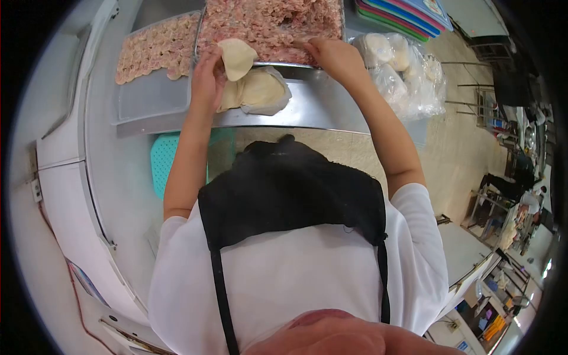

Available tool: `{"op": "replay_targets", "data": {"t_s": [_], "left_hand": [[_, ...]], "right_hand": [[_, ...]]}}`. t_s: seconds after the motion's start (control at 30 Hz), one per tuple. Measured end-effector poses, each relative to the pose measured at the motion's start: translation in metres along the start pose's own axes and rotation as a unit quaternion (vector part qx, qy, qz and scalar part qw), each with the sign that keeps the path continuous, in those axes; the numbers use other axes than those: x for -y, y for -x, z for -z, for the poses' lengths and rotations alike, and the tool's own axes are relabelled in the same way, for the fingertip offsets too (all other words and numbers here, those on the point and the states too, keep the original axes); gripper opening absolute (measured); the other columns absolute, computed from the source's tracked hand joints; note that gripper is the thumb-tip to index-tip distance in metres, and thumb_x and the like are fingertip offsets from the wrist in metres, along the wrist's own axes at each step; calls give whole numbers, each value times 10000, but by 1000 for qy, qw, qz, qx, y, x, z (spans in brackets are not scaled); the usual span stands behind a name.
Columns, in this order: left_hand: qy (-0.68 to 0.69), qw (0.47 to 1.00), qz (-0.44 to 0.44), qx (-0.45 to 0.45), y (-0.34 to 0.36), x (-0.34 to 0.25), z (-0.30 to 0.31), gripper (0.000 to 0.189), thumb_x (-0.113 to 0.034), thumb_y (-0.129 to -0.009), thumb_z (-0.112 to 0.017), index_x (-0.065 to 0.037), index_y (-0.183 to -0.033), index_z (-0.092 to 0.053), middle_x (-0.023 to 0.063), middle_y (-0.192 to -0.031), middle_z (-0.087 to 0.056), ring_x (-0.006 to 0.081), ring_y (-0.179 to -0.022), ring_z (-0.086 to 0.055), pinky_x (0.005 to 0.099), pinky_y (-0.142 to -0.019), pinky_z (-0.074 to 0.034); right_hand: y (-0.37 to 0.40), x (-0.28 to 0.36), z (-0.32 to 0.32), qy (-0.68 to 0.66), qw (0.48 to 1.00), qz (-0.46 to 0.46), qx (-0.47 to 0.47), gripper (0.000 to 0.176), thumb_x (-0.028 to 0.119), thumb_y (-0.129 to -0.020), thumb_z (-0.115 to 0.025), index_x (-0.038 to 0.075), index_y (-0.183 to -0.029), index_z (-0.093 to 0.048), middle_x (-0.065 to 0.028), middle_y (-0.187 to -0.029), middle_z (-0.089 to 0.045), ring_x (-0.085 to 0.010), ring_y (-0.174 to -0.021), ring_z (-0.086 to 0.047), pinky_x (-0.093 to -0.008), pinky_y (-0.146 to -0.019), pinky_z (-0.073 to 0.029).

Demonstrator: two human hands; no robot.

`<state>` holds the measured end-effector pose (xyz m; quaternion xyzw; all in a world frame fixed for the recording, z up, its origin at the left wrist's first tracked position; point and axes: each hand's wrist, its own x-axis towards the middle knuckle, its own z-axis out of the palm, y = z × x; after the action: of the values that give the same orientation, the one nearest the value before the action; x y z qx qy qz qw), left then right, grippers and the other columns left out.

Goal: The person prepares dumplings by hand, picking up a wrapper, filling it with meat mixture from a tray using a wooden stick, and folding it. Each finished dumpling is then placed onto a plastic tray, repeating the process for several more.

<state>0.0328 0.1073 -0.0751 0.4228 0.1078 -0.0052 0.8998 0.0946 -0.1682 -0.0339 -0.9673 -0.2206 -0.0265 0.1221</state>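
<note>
In my left hand (207,78) is a round, pale dumpling wrapper (238,60), pinched at its left side and hanging in front of the meat tray. Below it, a stack of wrappers (265,90) lies partly in a plastic bag on the steel table. My right hand (338,60) is closed at the near right edge of the tray of minced meat (260,26). From its fingertips a thin tool handle (300,45) points into the meat; the tool's other end is hard to make out.
Left of the meat, rows of filled dumplings (157,47) cover part of a plastic tray (151,102). Bagged stacks of wrappers (393,68) sit at the right, near stacked coloured lids (405,18). A turquoise basket (164,163) stands below the steel table edge (319,118).
</note>
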Motion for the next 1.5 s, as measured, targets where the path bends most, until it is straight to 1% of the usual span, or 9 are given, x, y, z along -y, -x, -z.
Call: {"op": "replay_targets", "data": {"t_s": [0.13, 0.43, 0.53, 0.67, 0.87, 1.13, 1.27, 1.37, 1.5], "left_hand": [[26, 999, 22, -18, -7, -9, -6, 192, -157, -966, -512, -47, -1114, -564, 82, -1097, -627, 155, -957, -626, 281, -820, -524], [2, 997, 64, 44, -14, -25, 12, 281, -193, -998, -428, -25, -1193, -541, 95, -1153, -617, 219, -1066, -600, 377, -891, -517], [-15, 995, 103, 11, -9, -30, 21, 285, -200, -1000, -417, -37, -1200, -538, 97, -1178, -607, 232, -1108, -578, 408, -927, -495], [-9, 994, 103, 24, 2, -40, 31, 282, -217, -998, -429, -40, -1186, -541, 97, -1168, -607, 231, -1121, -567, 416, -933, -482], [9, 993, 104, 61, 21, -44, 37, 267, -215, -960, -533, -44, -1164, -542, 83, -1112, -617, 215, -1046, -591, 384, -881, -500], [-51, 990, 45, 122, 47, -35, 32, 239, -149, -891, -659, -34, -1088, -587, 57, -991, -631, 171, -876, -627, 318, -753, -539], [-47, 984, 25, 172, 52, -32, 23, 208, -143, -896, -646, -50, -1074, -587, 50, -1004, -631, 185, -908, -629, 331, -806, -527], [14, 989, 36, 139, 38, -30, 32, 236, -138, -911, -610, -47, -1125, -574, 63, -1033, -615, 182, -939, -611, 347, -810, -522], [111, 991, 48, 63, 20, -41, 56, 276, -165, -946, -519, -35, -1189, -515, 109, -1151, -588, 253, -1067, -580, 407, -909, -487]], "right_hand": [[9, 3, 1, -114, 990, -77, 25, 326, 377, -942, -487, 93, -958, -647, -176, -892, -669, -372, -865, -636, -476, -749, -499], [24, 50, -28, -13, 990, -131, -47, 340, 347, -934, -501, 30, -967, -620, -209, -891, -662, -396, -846, -638, -475, -750, -490], [28, 48, -41, -130, 982, -87, -106, 325, 335, -937, -512, 27, -962, -613, -159, -747, -652, -294, -613, -622, -395, -557, -479], [45, 89, -17, -516, 804, -295, -10, 217, 285, -952, -524, 80, -892, -565, 20, -594, -448, -44, -430, -296, -211, -368, -201], [47, 112, -34, -671, 687, -268, -76, 187, 260, -952, -536, 80, -903, -536, 19, -597, -458, -56, -422, -310, -215, -370, -227], [48, 190, -27, -671, 703, -225, -69, 290, 360, -895, -649, 76, -871, -598, 67, -546, -389, -27, -414, -287, -204, -372, -205], [38, 206, -21, -682, 686, -239, -88, 212, 269, -877, -678, 111, -803, -557, 68, -554, -396, -27, -417, -294, -208, -377, -196], [34, 203, -27, -716, 656, -215, -99, 199, 238, -867, -684, 106, -803, -550, 63, -561, -400, -29, -422, -306, -209, -377, -197], [36, 191, -44, -675, 697, -233, -70, 198, 236, -848, -691, 74, -816, -581, 44, -583, -446, -52, -433, -334, -236, -379, -237]]}}
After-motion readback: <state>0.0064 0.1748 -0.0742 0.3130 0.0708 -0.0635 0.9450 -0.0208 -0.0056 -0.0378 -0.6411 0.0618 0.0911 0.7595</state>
